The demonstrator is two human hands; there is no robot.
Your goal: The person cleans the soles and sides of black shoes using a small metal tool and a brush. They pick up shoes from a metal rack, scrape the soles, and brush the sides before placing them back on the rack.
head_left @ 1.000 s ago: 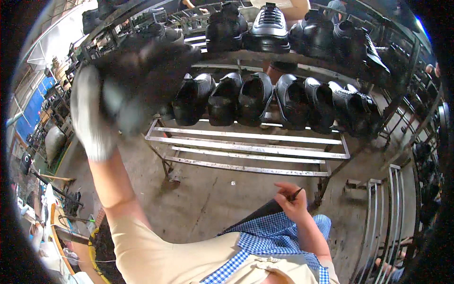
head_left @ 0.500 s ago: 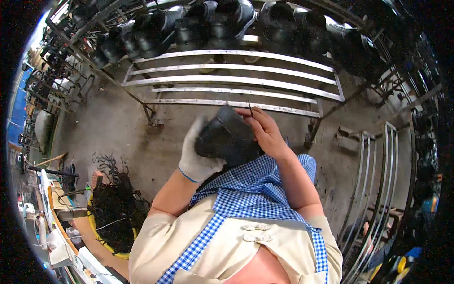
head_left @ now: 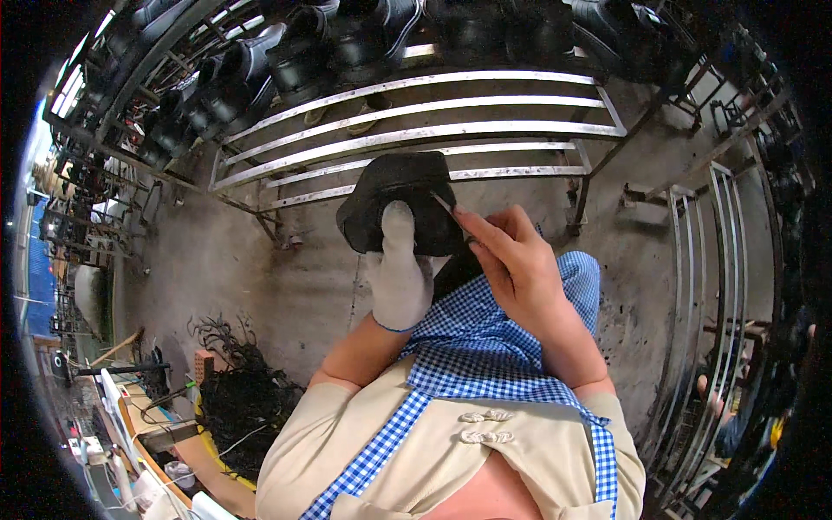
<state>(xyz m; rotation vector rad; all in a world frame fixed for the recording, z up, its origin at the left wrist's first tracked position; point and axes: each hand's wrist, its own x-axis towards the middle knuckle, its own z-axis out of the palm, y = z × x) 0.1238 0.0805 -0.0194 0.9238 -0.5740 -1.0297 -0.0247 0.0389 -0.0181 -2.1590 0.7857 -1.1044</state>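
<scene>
My left hand (head_left: 401, 282), in a white glove with a blue edge, grips a black shoe (head_left: 412, 176) out in front of my lap. Its thumb lies across the near side of the shoe, and the other fingers are hidden beneath. My bare right hand (head_left: 524, 264) pinches a thin, pointed blade (head_left: 444, 203) between thumb and fingers. The blade's tip is at the shoe's right side; whether it cuts in, I cannot tell. A blue-and-white checked apron (head_left: 485, 321) covers my lap below both hands.
A metal slatted rack (head_left: 416, 139) stands ahead, with black shoes (head_left: 364, 43) lined up above it. More metal racks (head_left: 693, 286) stand at the right. At the lower left, a heap of black strips (head_left: 247, 399) lies beside a cluttered workbench (head_left: 139, 425).
The shoe has been turned and raised away from me, and my gloved thumb now shows on its near side. My right hand has moved right and nearer me, with the blade now pointing left.
</scene>
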